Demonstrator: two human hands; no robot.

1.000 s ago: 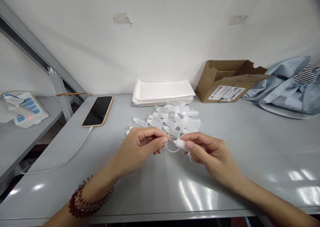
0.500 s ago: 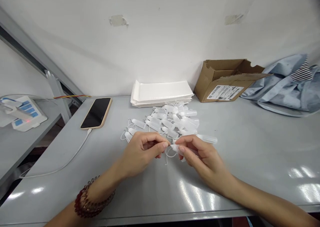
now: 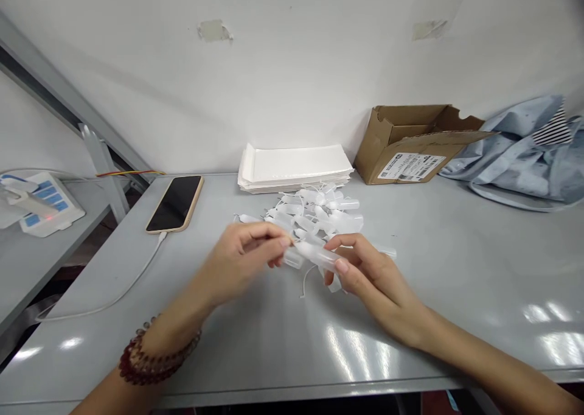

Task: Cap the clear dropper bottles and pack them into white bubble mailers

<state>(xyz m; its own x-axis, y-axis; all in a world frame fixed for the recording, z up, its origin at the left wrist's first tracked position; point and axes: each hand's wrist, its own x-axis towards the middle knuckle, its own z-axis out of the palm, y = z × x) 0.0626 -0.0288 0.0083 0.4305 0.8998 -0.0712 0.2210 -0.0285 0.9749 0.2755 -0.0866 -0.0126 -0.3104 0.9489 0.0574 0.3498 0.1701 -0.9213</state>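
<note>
A small translucent squeeze bottle (image 3: 317, 255) with a white conical top is held almost level above the table, its tip toward the left. My right hand (image 3: 376, 284) grips the bottle's base between thumb and fingers. My left hand (image 3: 249, 257) is closed in a pinch right at the bottle's tip; what lies between the fingertips is too small to make out. Behind both hands spreads a heap of similar bottles (image 3: 347, 221), several with thin metal tips and looped white straps. One strap (image 3: 305, 280) hangs or lies below the held bottle.
A stack of white envelopes (image 3: 296, 162) stands against the wall, beside an open cardboard box (image 3: 374, 153). Bluish-grey fabric (image 3: 515, 159) lies at the right. On the left are a phone (image 3: 176, 205) with its white charging cable (image 3: 132, 287) and a power strip (image 3: 64, 208).
My right hand's grip now sits at the bottle's base, so more of its body shows. My left hand has shifted left and slightly up with the tip.
</note>
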